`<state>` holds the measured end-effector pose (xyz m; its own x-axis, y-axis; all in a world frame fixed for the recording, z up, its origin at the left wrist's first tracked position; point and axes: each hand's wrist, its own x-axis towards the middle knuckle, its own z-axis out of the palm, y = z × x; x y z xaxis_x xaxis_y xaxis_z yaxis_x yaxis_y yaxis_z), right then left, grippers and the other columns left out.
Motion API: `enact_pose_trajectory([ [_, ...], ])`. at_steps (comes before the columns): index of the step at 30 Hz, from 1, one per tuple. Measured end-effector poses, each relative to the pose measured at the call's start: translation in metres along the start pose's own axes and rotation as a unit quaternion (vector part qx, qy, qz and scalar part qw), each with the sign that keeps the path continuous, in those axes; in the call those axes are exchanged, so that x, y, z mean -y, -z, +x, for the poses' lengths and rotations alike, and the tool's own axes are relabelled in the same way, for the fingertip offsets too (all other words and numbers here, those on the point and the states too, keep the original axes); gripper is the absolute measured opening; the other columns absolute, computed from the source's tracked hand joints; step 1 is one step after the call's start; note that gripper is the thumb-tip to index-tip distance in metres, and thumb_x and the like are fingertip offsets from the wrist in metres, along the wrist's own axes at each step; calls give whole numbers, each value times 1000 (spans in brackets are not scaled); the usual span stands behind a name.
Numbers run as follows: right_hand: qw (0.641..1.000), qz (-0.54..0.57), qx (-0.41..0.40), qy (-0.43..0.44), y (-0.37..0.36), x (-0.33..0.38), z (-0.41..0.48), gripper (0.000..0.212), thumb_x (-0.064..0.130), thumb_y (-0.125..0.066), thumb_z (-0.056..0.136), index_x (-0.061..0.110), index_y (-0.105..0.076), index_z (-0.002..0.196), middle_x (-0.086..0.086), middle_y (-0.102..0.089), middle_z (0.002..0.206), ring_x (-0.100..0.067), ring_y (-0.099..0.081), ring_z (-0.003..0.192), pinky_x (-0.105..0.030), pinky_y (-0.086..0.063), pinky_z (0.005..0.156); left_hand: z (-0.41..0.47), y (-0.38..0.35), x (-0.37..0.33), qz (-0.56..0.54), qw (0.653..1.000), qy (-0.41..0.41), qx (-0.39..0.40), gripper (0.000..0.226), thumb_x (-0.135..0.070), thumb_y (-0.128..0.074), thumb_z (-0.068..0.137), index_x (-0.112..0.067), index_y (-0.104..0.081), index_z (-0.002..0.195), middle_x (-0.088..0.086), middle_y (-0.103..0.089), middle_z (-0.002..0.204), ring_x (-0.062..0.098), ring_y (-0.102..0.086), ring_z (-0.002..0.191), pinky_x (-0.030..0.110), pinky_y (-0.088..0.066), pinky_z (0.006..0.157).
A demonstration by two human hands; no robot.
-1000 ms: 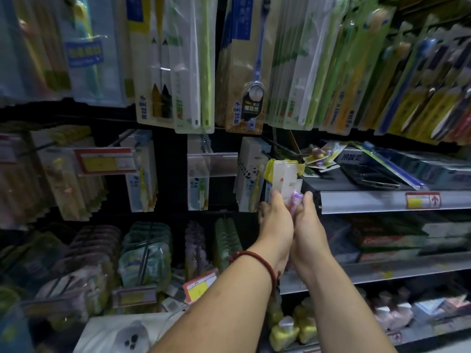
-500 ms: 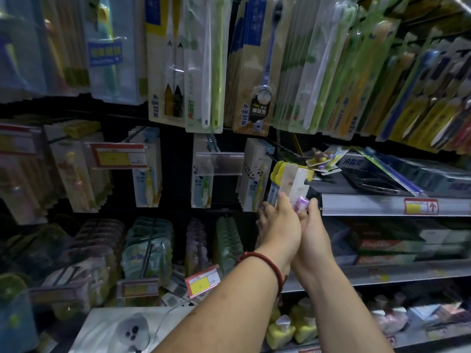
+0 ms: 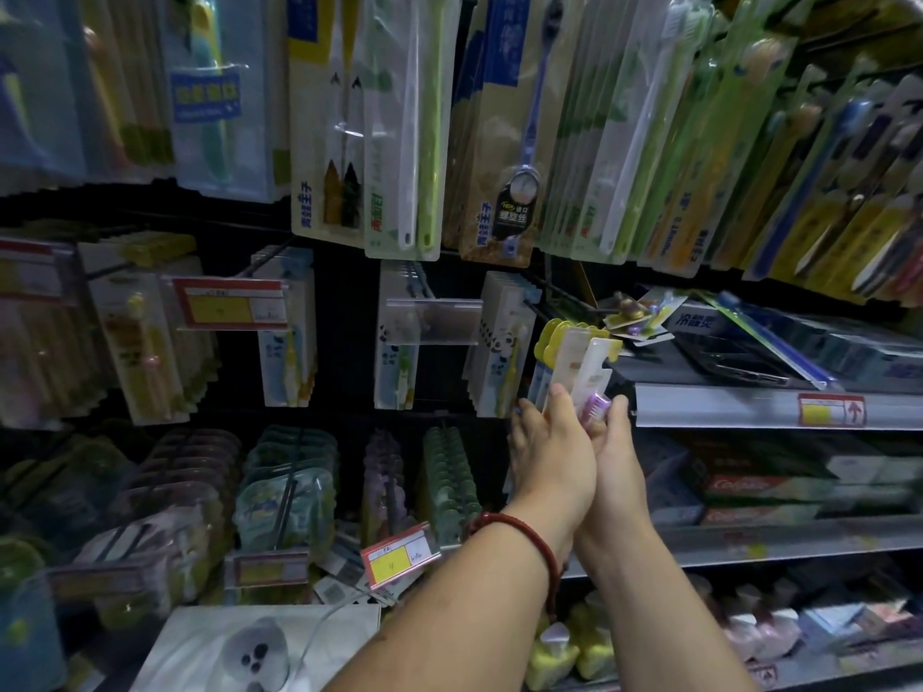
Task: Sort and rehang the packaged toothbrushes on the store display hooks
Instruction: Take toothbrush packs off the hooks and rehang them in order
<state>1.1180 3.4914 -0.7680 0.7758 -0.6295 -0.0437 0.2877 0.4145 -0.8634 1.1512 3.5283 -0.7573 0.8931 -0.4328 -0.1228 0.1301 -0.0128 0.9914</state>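
Both left hand (image 3: 548, 454) and right hand (image 3: 615, 459) are gripping the toothbrush packs (image 3: 574, 359), fingers (image 3: 562, 398) curling round them, beside the shelf (image 3: 724, 407).

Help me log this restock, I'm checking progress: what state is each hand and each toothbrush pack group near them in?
small packs, upright, fanned, in hand.
purple-brush pack, front of that bunch.
left hand, grips the small packs.
right hand, pinches the purple-brush pack.
panda packs, hanging on their hook.
loose packs, lying flat on the shelf.
long blue pack, lying slantwise on the shelf.
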Motion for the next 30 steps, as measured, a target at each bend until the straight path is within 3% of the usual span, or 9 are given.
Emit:
enact_pose_trajectory([
  [3, 999, -27, -21, 13, -2, 6, -5, 67, 82, -53, 76, 29, -79, 107, -7, -76, 118, -29, -71, 111, -53, -49, 106, 4, -5, 1, -50, 998, 33, 16, 99, -91, -19, 73, -43, -29, 159, -2, -32, 168, 27, -33, 154, 56, -27, 124],
  [6, 998, -50, -40, 19, -4, 14, -13, 62, 77, -48, 85, 26, -78, 102, -8, -78, 112, -30, -72, 107, -53, -50, 105, 23, -17, 13, -112, 992, 62, 22, 105, -100, -24, 53, -51, -45, 144, -5, -52, 154, 27, -51, 140, 57, -40, 115],
  [11, 997, -37, -63, 23, -13, 23, -33, 65, 77, -50, 79, 24, -78, 104, -11, -77, 114, -31, -71, 107, -55, -50, 105, 33, -24, 25, -140, 987, 73, 33, 130, -116, -24, 30, -51, -51, 140, -8, -58, 150, 27, -55, 137, 57, -41, 113],
  [17, 994, -52, -93, 11, -43, 12, -79, 62, 71, -47, 93, 18, -79, 100, -11, -79, 105, -31, -74, 101, -49, -55, 100, 11, 16, 34, -152, 984, 85, 44, 135, -115, -34, 30, -46, -52, 145, -2, -54, 153, 29, -57, 135, 56, -41, 115],
  [20, 992, -68, -99, -23, -59, -6, -103, 76, 80, -47, 84, 14, -77, 106, -14, -78, 105, -34, -74, 101, -52, -56, 99, 5, 47, 63, -121, 989, 81, 10, 139, -116, -33, 27, -44, -56, 143, -1, -56, 152, 26, -56, 138, 53, -39, 118],
  [23, 987, -121, -99, -39, -75, -29, -120, 77, 82, -41, 88, 13, -75, 93, -14, -76, 101, -35, -72, 100, -50, -56, 98, -46, 93, 50, -78, 994, 62, -48, 140, -115, -21, 41, -30, -54, 148, 8, -54, 153, 30, -51, 140, 53, -37, 119],
  [26, 976, -194, -84, -52, -84, -72, -104, 115, 108, -26, 58, 19, -77, 108, -11, -76, 109, -35, -68, 112, -52, -50, 106, -78, 135, 38, -49, 989, 58, -131, 130, -105, -24, 62, -10, -40, 150, 16, -47, 152, 36, -48, 140, 50, -37, 119],
  [28, 969, -236, -44, -51, -105, -87, -110, 105, 105, -22, 66, 30, -74, 118, -7, -73, 123, -31, -63, 123, -52, -45, 111, -88, 162, 35, -54, 987, 32, -151, 138, -110, -26, 51, -11, -45, 145, 14, -53, 144, 33, -57, 130, 49, -44, 114],
  [30, 974, -220, 1, -46, -136, -79, -134, 80, 84, -31, 90, 23, -75, 116, -5, -76, 116, -26, -70, 114, -48, -52, 105, -92, 190, 31, -33, 987, 11, -159, 136, -110, -27, 54, -10, -49, 143, 11, -55, 142, 30, -59, 127, 39, -45, 109],
])
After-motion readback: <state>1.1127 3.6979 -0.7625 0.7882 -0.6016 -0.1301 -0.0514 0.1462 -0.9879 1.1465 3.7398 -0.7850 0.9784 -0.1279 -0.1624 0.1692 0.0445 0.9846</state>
